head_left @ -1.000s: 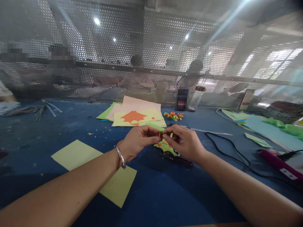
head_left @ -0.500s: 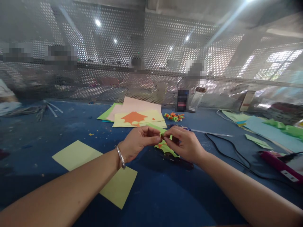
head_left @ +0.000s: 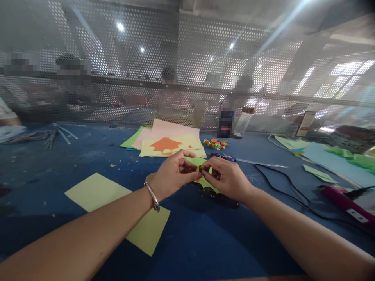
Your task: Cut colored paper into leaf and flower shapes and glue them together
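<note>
As both hands meet around mid-tabletop in the head view, the left hand [head_left: 172, 173] and right hand [head_left: 228, 175] hold a small green paper piece [head_left: 199, 168] between them, in the air, tip to tip. Right fingers: thumb and index narrow, pinching it. Left fingers: thumb and index narrow on its left side, others loosely curled; exact folds too small to read. Bracelet [head_left: 152, 197] on left wrist.

Just below the hands, a green scalloped paper cutout [head_left: 209, 184], partly hidden, lies on the blue tabletop [head_left: 190, 242]; dark item [head_left: 227, 201] beside it, unclear. Yellow-green sheet [head_left: 150, 234] runs under the left forearm, toward the near edge.

Toward the far edge: stacked papers, pink sheet [head_left: 178, 130] behind yellow sheet [head_left: 146, 150], with orange jagged cutout [head_left: 165, 144] on the yellow one. Right of that stack, pile of orange and green paper bits [head_left: 216, 144]; clear jar [head_left: 243, 124] nearer the far edge. Toward the right edge: black cable [head_left: 285, 180], magenta power strip [head_left: 344, 203], light-blue paper [head_left: 328, 162]. Perforated screen [head_left: 131, 47] stands along the far edge.
</note>
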The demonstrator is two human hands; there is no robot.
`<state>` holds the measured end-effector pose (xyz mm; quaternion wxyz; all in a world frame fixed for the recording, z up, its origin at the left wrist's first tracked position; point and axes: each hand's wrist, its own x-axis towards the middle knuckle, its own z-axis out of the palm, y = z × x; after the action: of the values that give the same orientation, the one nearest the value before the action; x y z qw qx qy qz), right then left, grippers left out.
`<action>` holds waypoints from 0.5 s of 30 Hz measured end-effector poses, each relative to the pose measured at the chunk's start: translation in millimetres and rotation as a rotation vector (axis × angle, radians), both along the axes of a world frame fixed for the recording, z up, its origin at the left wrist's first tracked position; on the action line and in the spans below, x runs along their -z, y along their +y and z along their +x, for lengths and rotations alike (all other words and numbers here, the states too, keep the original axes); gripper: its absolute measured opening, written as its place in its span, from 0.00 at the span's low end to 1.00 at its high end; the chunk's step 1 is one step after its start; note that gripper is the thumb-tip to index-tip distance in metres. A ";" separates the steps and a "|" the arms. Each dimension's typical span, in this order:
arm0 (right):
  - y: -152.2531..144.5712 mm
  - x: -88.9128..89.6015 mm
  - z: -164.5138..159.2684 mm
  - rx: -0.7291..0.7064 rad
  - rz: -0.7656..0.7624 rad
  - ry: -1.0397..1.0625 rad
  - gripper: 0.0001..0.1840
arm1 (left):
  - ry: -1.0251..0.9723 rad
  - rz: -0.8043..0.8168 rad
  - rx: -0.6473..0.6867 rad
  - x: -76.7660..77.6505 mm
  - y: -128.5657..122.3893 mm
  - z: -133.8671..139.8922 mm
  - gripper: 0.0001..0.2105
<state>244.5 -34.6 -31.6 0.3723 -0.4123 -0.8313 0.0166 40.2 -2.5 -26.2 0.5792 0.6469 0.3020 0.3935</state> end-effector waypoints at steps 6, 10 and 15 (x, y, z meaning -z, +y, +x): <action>-0.9 0.4 0.9 0.029 -0.009 -0.002 0.03 | -0.016 -0.050 0.009 -1.7 0.0 -1.9 0.23; -1.1 0.3 2.4 0.030 -0.014 -0.002 0.03 | -0.021 -0.079 -0.001 -2.6 0.8 -2.1 0.22; -1.3 -0.1 1.6 0.011 -0.019 -0.008 0.04 | 0.013 -0.022 0.004 -3.2 -2.2 -0.6 0.24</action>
<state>246.1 -35.9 -31.5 0.3652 -0.4206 -0.8303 0.0205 39.6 -4.7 -23.0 0.5852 0.6435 0.3089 0.3848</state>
